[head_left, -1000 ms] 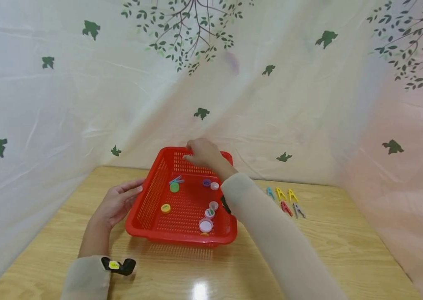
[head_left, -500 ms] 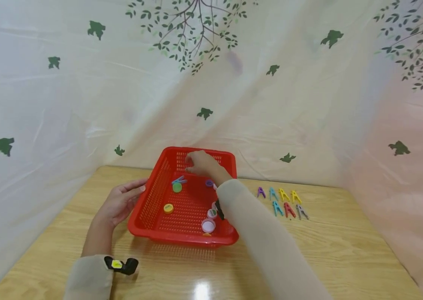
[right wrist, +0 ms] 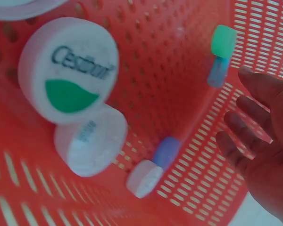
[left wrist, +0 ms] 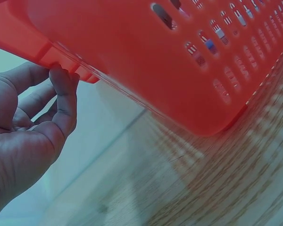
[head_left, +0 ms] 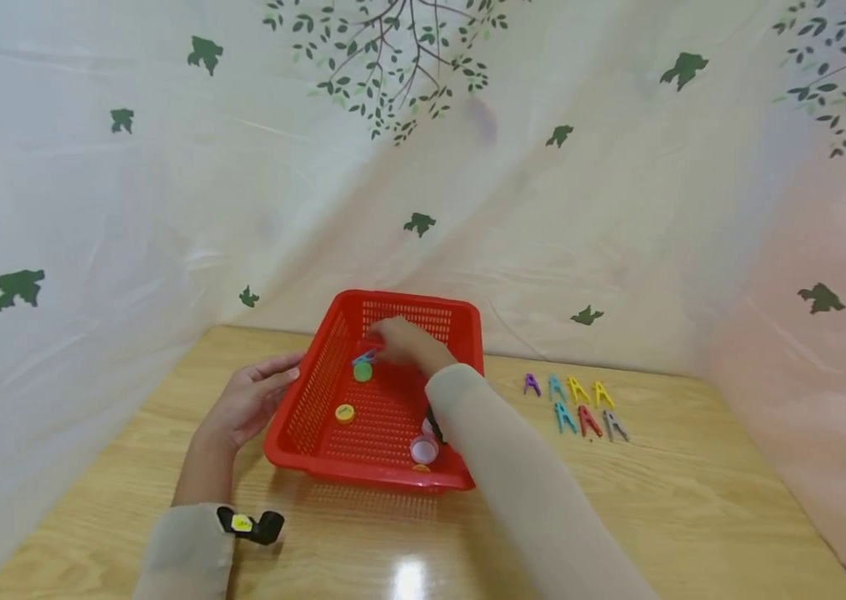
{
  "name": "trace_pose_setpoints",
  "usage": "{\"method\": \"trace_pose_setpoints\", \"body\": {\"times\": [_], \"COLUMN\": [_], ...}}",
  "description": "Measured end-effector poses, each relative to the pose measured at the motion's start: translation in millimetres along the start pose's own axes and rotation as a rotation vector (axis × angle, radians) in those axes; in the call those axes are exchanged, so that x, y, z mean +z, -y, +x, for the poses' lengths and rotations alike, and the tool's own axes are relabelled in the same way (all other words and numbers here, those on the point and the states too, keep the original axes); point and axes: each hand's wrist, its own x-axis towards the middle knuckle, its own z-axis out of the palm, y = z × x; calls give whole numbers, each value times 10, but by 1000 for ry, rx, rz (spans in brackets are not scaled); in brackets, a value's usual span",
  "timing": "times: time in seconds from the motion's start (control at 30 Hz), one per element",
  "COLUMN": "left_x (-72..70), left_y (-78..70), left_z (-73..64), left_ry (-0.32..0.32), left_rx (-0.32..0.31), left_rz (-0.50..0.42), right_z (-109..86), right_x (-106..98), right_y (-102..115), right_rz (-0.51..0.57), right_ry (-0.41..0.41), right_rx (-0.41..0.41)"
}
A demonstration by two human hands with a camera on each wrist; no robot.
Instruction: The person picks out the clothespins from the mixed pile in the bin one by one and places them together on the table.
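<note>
A red plastic basket stands on the table with its left rim held by my left hand. In the left wrist view, the thumb and fingers meet that rim from outside. My right hand reaches down inside, near the far wall, close to a blue clothespin. Its thumb and fingers are spread apart in the right wrist view with nothing between them. Next to the clothespin lies a green bottle cap. Elsewhere in the basket are a yellow cap, a purple cap and several white caps.
To the right of the basket, clothespins lie in two rows: purple, light blue and yellow behind, blue, red and grey in front. A patterned white sheet hangs behind the wooden table.
My right hand has lowered from above the far rim into the basket, toward the blue clothespin. The left hand keeps its place on the rim. The head view has shifted slightly left.
</note>
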Motion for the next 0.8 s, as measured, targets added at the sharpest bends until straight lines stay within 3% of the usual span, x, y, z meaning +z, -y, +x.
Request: {"method": "trace_pose_setpoints", "body": {"times": [0.23,0.43,0.8], "left_x": [8,-3,-12], "left_y": [8,18,8], "left_z": [-7,2,27], "left_ry": [-14,-15,-26], "left_rx": [2,-11,0], "left_rz": [24,9,31], "right_z": [68,66,95], "right_x": [79,118,139], "right_y": [-41,-61,-85], "right_rz": [-30,11,-38], "right_ry": [87,180,115], "right_rx": [14,66,3]}}
